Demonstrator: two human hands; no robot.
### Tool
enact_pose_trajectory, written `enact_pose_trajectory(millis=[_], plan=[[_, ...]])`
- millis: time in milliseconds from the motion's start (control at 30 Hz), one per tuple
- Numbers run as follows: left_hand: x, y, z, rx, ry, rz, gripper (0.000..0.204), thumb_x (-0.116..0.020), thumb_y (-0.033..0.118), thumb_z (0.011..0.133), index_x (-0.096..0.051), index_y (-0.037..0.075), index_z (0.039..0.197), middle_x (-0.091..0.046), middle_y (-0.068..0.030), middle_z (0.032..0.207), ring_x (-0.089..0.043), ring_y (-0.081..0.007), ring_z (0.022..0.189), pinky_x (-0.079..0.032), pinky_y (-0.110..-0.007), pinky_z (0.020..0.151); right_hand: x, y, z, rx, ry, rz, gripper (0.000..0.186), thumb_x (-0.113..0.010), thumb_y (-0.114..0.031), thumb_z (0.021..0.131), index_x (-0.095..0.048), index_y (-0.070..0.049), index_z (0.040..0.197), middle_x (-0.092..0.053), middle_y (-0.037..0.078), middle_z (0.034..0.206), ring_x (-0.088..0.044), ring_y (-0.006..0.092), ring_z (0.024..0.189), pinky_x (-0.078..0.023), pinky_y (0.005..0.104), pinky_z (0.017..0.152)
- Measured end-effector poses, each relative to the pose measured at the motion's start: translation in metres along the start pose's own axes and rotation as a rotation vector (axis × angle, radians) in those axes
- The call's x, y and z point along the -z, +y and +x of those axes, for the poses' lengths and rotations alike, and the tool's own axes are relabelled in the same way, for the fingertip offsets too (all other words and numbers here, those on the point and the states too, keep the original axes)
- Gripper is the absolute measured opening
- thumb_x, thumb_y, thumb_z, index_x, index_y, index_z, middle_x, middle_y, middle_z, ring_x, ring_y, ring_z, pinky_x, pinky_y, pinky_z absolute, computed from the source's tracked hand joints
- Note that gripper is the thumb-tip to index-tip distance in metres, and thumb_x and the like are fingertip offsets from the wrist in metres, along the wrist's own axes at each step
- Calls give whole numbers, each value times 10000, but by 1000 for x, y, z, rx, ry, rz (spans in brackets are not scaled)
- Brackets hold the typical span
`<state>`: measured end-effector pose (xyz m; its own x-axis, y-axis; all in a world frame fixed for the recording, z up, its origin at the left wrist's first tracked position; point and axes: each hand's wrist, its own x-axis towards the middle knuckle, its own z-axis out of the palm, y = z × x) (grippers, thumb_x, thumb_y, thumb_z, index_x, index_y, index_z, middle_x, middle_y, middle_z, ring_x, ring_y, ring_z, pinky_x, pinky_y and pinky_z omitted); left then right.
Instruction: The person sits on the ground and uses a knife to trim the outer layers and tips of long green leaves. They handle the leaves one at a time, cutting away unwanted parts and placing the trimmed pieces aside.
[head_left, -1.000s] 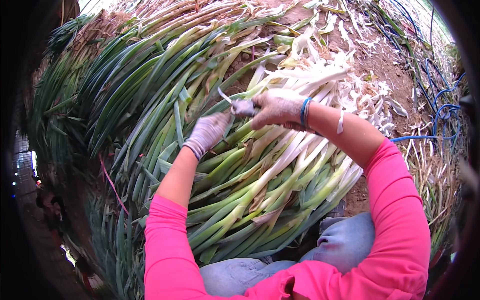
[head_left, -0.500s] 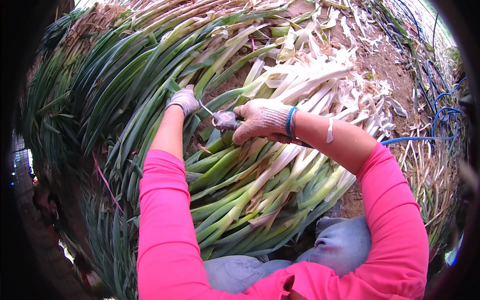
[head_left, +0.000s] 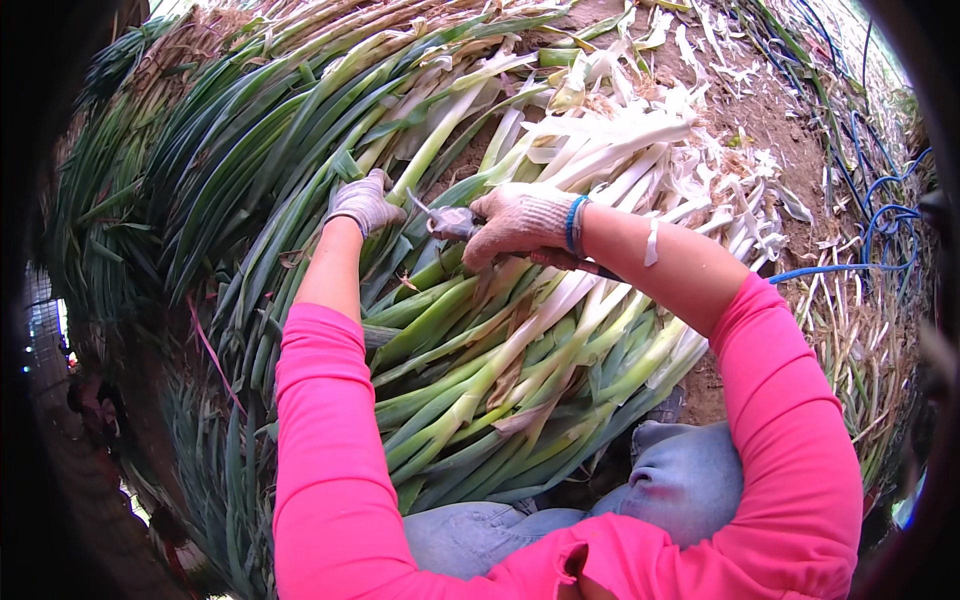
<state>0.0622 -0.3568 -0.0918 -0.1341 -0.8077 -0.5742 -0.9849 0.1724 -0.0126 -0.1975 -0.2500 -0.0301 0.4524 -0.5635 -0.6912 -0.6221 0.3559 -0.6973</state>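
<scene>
My left hand (head_left: pixel 366 202), in a pale knitted glove, is closed around the green part of a leek (head_left: pixel 374 150) among the leaves on the left; its fingers are partly hidden. In my gloved right hand (head_left: pixel 528 222) is an air blow gun (head_left: pixel 452 222) with a thin, bent metal nozzle that points toward my left hand, a small gap apart. Beneath my right hand lies a pile of leeks (head_left: pixel 440 385), their white stems (head_left: pixel 628 152) toward the upper right and their green leaves toward the lower left.
More long-leaved leeks (head_left: pixel 215 190) cover the ground on the left. Stripped skins (head_left: pixel 735 185) lie on brown soil (head_left: pixel 775 110). A blue hose (head_left: pixel 830 269) passes from behind my right forearm to the right edge. A pink string (head_left: pixel 212 352) lies at the left. My knee (head_left: pixel 685 480) is close below.
The blow gun's nozzle tip has shifted slightly up and right, with my right hand moving slightly up and left. My left hand has turned a little and stays at nearly the same place.
</scene>
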Motion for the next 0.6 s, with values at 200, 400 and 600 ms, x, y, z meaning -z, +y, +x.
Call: enact_pose_trajectory(millis=[200,400,600], plan=[[-5,13,-22,41,11,2,718,-822,470,718,-610,116,1306,-705,-199,1175,-678,-349,1095,-515,-423,982,14,21,-1,8,66,-13,449,-783,-365,745,-703,-79,1082,-626,-8,699,-571,89,585,-463,259,534],[-19,-2,-15,53,12,-33,702,-814,460,729,-649,120,1320,-678,-198,1261,-651,-344,1171,-498,-418,1028,-9,-13,-18,26,-70,-79,393,-774,-358,746,-670,-93,1018,-609,-8,677,-468,100,402,-381,282,356],[-17,-2,-25,54,-36,-110,721,-828,465,704,-656,76,1287,-690,-189,1239,-657,-330,1157,-497,-401,1018,7,20,-11,68,143,21,324,-779,-329,735,-684,-34,830,-591,12,615,-500,117,419,-417,293,396]])
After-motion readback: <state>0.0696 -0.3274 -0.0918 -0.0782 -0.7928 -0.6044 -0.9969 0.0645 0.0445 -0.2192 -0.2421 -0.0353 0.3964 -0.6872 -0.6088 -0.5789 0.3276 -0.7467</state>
